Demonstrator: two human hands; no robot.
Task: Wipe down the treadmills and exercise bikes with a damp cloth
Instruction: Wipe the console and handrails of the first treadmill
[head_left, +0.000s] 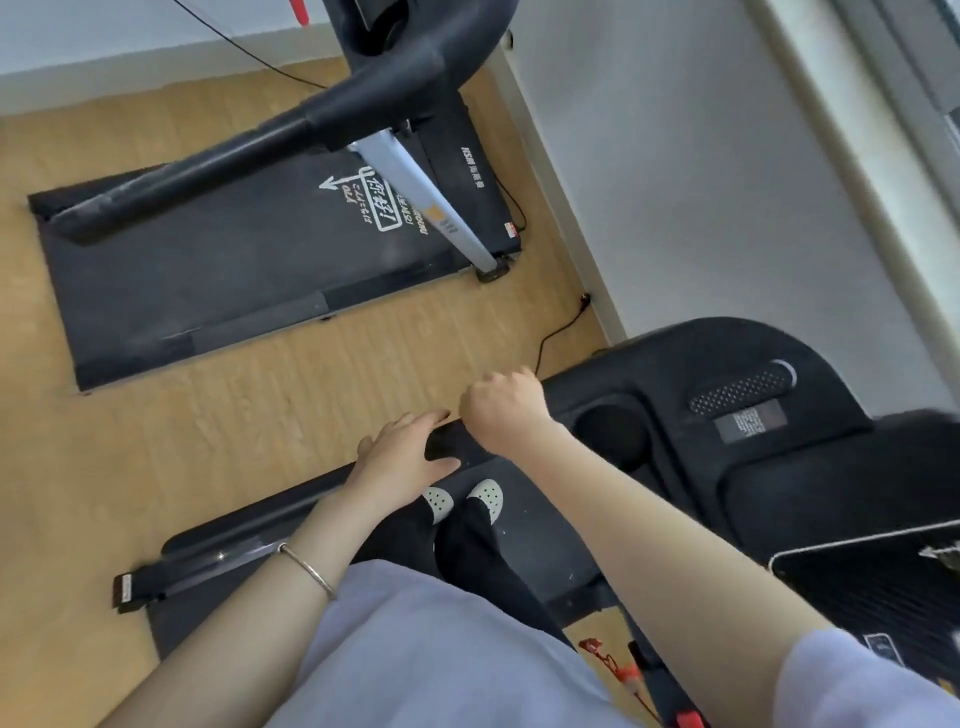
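A second treadmill (234, 270) lies on the wooden floor (260, 405) at upper left, well apart from the person. The left hand (400, 452), a bangle (311, 571) on its wrist, rests on the black handrail (452, 441) of the near treadmill (545, 530), fingers straight and released. Just right of it, the right hand (504, 410) sits at the rail's end with fingers clenched; whether they grasp anything cannot be told. The console (753, 415) fills the right.
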